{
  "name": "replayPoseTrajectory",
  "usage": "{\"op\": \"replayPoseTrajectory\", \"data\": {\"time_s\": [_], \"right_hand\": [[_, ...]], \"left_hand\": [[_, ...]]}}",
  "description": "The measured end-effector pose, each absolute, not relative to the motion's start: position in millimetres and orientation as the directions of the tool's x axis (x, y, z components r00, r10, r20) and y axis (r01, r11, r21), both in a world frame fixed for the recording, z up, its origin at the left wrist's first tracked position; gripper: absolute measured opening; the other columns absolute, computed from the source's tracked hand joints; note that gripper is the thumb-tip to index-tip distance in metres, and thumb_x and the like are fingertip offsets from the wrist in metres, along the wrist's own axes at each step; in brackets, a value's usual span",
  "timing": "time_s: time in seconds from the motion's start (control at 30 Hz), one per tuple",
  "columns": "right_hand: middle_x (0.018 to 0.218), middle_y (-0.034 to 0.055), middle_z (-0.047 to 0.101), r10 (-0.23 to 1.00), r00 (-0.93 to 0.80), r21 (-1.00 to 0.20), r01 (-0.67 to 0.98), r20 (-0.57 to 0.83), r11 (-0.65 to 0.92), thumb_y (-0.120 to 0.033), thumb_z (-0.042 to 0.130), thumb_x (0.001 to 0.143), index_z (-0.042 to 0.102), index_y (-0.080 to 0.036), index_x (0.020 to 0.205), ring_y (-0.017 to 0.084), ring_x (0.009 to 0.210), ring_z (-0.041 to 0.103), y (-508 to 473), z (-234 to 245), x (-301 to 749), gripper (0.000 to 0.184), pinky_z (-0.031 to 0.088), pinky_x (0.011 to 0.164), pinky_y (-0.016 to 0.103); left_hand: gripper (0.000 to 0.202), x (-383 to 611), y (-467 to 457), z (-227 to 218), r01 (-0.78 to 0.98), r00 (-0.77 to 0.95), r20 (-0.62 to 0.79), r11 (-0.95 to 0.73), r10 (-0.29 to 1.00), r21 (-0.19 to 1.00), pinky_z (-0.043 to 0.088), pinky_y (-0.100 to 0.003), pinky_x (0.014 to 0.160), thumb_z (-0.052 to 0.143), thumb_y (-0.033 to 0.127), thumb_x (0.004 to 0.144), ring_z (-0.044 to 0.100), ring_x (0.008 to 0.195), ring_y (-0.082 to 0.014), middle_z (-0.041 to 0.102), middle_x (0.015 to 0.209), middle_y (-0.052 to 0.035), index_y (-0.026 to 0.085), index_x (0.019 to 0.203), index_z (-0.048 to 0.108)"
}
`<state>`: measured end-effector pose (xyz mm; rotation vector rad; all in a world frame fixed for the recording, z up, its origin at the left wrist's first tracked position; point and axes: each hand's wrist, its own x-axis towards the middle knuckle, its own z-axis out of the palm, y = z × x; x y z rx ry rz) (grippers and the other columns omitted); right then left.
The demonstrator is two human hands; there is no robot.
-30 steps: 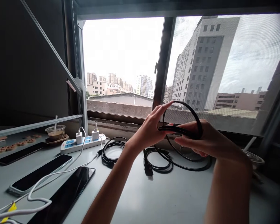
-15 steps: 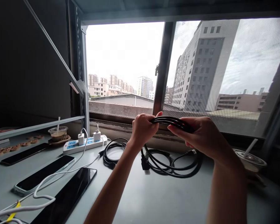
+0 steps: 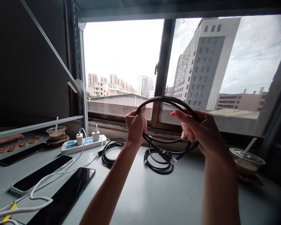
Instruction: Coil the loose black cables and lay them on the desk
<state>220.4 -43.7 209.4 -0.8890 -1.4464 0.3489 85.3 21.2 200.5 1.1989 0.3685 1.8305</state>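
Above the table, a looped black cable [image 3: 165, 98] hangs between my two hands. My left hand [image 3: 134, 126] is closed around the left side of the loop, thumb upward. At the other side, my right hand [image 3: 201, 129] grips the loop between thumb and palm, its fingers loosely curled and partly spread. From the loop hangs a connector plug [image 3: 167, 156] with a pale cap on its tip. Below it lies a second coiled black cable [image 3: 159, 171] on the table, partly overlapped by the held one. Another black cable coil [image 3: 104, 156] lies left of my left forearm.
A power strip [image 3: 67, 150] with chargers stands back left. Several phones, one a black phone [image 3: 67, 187], and white cords [image 3: 41, 198] lie left. Lidded drinks cups [image 3: 56, 134] stand at both sides. Another person's hand [image 3: 16, 137] reaches in at far left.
The bundled strands have opened into a wider loop raised higher between my hands. The plug has swung right. My left hand has shifted slightly left, and another person's hand has appeared far left.
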Motion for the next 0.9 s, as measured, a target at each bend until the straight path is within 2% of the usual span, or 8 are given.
{"op": "replayPoseTrajectory", "data": {"time_s": [0.1, 0.33, 0.43, 0.53, 0.63, 0.77, 0.83, 0.9], "right_hand": [[0.036, -0.009, 0.036, 0.694, 0.175, -0.715, 0.225, 0.698, 0.662, -0.044, 0.071, 0.07, 0.066, -0.016, 0.075, 0.004, 0.029, 0.036, -48, 211, 220, 0.028, 0.042, 0.036, 0.018], [0.034, -0.0089, 0.028, 0.619, 0.356, -0.707, 0.225, 0.7, 0.67, -0.042, 0.07, 0.071, 0.069, -0.018, 0.071, 0.002, 0.027, 0.023, -51, 214, 225, 0.024, 0.016, 0.027, 0.018], [0.034, -0.0089, 0.026, 0.589, 0.406, -0.699, 0.215, 0.699, 0.682, -0.036, 0.074, 0.066, 0.067, -0.02, 0.064, 0.002, 0.028, 0.021, -54, 216, 227, 0.017, 0.015, 0.027, 0.02], [0.036, -0.0087, 0.027, 0.53, 0.457, -0.67, 0.227, 0.714, 0.707, -0.033, 0.077, 0.06, 0.062, -0.02, 0.058, 0.002, 0.031, 0.021, -55, 217, 224, 0.02, 0.014, 0.028, 0.02], [0.038, -0.008, 0.032, 0.461, 0.474, -0.631, 0.302, 0.75, 0.715, -0.03, 0.078, 0.057, 0.063, -0.02, 0.06, 0.003, 0.032, 0.024, -55, 217, 220, 0.018, 0.013, 0.029, 0.019], [0.041, -0.0067, 0.038, 0.463, 0.423, -0.611, 0.347, 0.779, 0.711, -0.026, 0.076, 0.058, 0.069, -0.022, 0.067, 0.003, 0.034, 0.025, -55, 216, 218, 0.013, 0.013, 0.031, 0.021], [0.039, -0.0071, 0.036, 0.474, 0.409, -0.609, 0.321, 0.78, 0.725, -0.027, 0.078, 0.057, 0.07, -0.023, 0.069, 0.003, 0.033, 0.024, -55, 215, 219, 0.015, 0.012, 0.031, 0.021], [0.037, -0.0084, 0.032, 0.47, 0.42, -0.6, 0.264, 0.777, 0.756, -0.029, 0.079, 0.056, 0.07, -0.024, 0.069, 0.003, 0.031, 0.021, -55, 215, 222, 0.017, 0.012, 0.031, 0.021]], "left_hand": [[0.053, 87, 18, 201, -0.574, -0.127, 0.561, -0.522, 0.818, 0.631, 0.014, -0.018, 0.03, 0.059, 0.024, 0.077, 0.022, 0.024, -0.0017, 0.023, 0.028, 0.0076, 0.017, 0.034, 0.028], [0.044, 109, 26, 189, -0.585, 0.047, 0.499, -0.381, 0.866, 0.716, 0.021, -0.017, 0.031, 0.054, 0.023, 0.075, 0.031, 0.026, -0.0045, 0.026, 0.032, 0.0072, 0.017, 0.038, 0.031], [0.035, 120, 33, 179, -0.493, 0.125, 0.473, -0.358, 0.872, 0.793, 0.037, -0.019, 0.039, 0.05, 0.025, 0.076, 0.048, 0.033, -0.0102, 0.039, 0.037, 0.0032, 0.015, 0.042, 0.042], [0.032, 126, 38, 169, -0.288, 0.356, 0.354, -0.259, 0.865, 0.922, 0.042, -0.022, 0.043, 0.045, 0.028, 0.077, 0.055, 0.038, -0.0143, 0.053, 0.045, -0.0025, 0.013, 0.051, 0.054], [0.051, 125, 41, 164, 0.02, 0.673, 0.078, -0.123, 0.736, 0.992, 0.045, -0.025, 0.047, 0.034, 0.041, 0.083, 0.057, 0.04, -0.0171, 0.057, 0.048, -0.0091, 0.011, 0.051, 0.059], [0.07, 121, 42, 164, 0.322, 0.924, -0.291, -0.094, 0.249, 0.942, 0.05, -0.032, 0.059, 0.018, 0.055, 0.086, 0.063, 0.056, -0.0228, 0.062, 0.056, -0.0139, 0.011, 0.063, 0.068], [0.065, 119, 42, 165, 0.289, 0.946, -0.274, -0.066, 0.173, 0.955, 0.05, -0.032, 0.067, 0.022, 0.056, 0.086, 0.064, 0.065, -0.0225, 0.065, 0.065, -0.0115, 0.013, 0.073, 0.069], [0.055, 120, 42, 165, 0.171, 0.947, -0.16, -0.014, 0.28, 0.985, 0.048, -0.031, 0.075, 0.031, 0.053, 0.086, 0.064, 0.072, -0.0211, 0.067, 0.075, -0.0098, 0.014, 0.078, 0.068]]}}
